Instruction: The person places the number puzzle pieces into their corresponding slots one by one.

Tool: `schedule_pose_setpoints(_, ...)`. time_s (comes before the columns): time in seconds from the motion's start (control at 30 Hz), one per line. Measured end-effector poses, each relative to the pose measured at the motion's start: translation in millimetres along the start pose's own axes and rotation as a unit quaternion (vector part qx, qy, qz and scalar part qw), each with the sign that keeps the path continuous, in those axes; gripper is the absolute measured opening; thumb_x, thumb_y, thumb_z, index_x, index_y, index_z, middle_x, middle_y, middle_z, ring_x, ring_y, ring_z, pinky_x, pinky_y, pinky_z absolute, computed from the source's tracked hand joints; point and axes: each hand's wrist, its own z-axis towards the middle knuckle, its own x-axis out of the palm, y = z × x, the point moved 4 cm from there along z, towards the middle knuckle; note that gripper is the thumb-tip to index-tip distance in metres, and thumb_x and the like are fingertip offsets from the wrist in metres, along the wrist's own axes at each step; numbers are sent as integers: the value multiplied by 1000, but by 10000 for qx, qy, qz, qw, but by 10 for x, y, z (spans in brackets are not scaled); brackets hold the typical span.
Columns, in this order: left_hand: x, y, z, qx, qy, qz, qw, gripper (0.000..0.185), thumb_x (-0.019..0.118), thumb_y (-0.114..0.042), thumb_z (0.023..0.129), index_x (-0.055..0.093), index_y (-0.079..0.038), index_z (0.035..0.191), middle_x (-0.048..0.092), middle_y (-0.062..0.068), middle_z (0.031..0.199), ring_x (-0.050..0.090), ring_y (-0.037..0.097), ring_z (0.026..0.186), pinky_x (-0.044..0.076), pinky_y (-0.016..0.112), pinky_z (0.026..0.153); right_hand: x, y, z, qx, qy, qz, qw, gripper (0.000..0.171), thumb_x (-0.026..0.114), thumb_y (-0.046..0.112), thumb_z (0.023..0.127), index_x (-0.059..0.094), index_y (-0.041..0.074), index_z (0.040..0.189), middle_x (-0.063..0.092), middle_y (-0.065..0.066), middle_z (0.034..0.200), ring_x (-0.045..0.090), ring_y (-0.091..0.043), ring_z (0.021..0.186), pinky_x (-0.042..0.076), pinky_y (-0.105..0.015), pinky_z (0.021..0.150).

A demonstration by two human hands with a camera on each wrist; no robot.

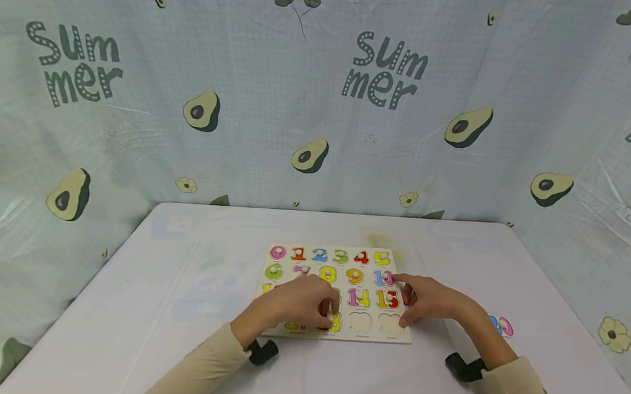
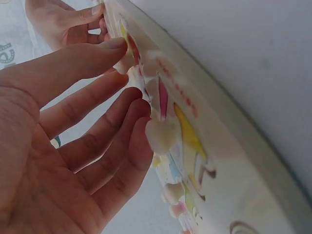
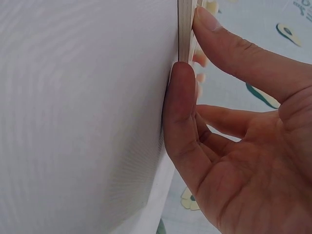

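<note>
A wooden number puzzle board [image 1: 287, 263] lies in the middle of the white table [image 1: 168, 334], with coloured number pieces in rows. My left hand [image 1: 329, 314] reaches over the board's near row. Thumb and forefinger pinch the white peg of a red-and-yellow number piece [image 1: 334, 322]; up close, the left hand [image 2: 124, 73] closes on that piece [image 2: 163, 97]. My right hand [image 1: 405, 299] rests with straight fingers on the board's right edge. In the right wrist view its thumb [image 3: 180, 112] presses the board's side [image 3: 184, 29] and a finger lies on top. Two near-right slots [image 1: 374, 323] are bare.
A loose pink-and-blue number piece [image 1: 501, 326] lies on the table right of my right wrist. Black camera mounts [image 1: 262, 350] sit on both wrists. An avocado-print cloth [image 1: 324, 97] hangs behind and around the table, whose near edge lies close to my arms.
</note>
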Motion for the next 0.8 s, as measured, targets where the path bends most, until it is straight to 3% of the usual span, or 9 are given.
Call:
schedule_pose_setpoints(0.2, -174, 79, -79, 81, -404, -207, 9989, 10, 77, -22, 92, 76, -16, 100, 67, -13, 83, 59, 4, 77, 50, 21, 73, -12, 28, -27, -59, 12, 5, 10000, 94, 91, 15, 75, 40, -1, 154, 55, -6, 95, 52, -20, 89, 44, -33, 74)
schedule_pose_setpoints(0.37, -351, 295, -167, -33, -878, -585, 9944, 13, 75, -21, 93, 76, -15, 105, 70, -9, 90, 62, 7, 84, 54, 24, 77, -16, 52, -48, -68, 59, 38, 10000, 94, 90, 15, 76, 40, -2, 154, 56, -7, 96, 53, -19, 88, 45, -33, 74)
schedule_pose_setpoints(0.47, -472, 468, -223, -217, -1277, -741, 9888, 20, 75, -19, 93, 74, -10, 111, 72, -4, 95, 64, 10, 87, 56, 26, 80, -16, 56, -56, -35, 100, 86, 9999, 94, 90, 14, 76, 39, -1, 154, 56, -7, 97, 54, -19, 86, 47, -32, 74)
schedule_pose_setpoints(0.63, -643, 791, -345, -804, -1939, -934, 9733, 32, 75, -15, 92, 70, -4, 121, 72, 8, 109, 66, 19, 97, 57, 33, 83, -31, 53, -74, 38, 139, 136, 9998, 95, 90, 16, 77, 39, 0, 155, 58, -8, 99, 57, -19, 84, 51, -31, 74)
schedule_pose_setpoints(0.8, -705, 1050, -459, -1378, -2045, -938, 9646, 44, 79, -16, 89, 67, -5, 129, 69, 15, 121, 66, 30, 108, 57, 43, 89, -101, 5, -104, 59, 92, 284, 9995, 100, 89, 19, 80, 30, 1, 159, 61, -10, 107, 60, -19, 85, 57, -32, 75)
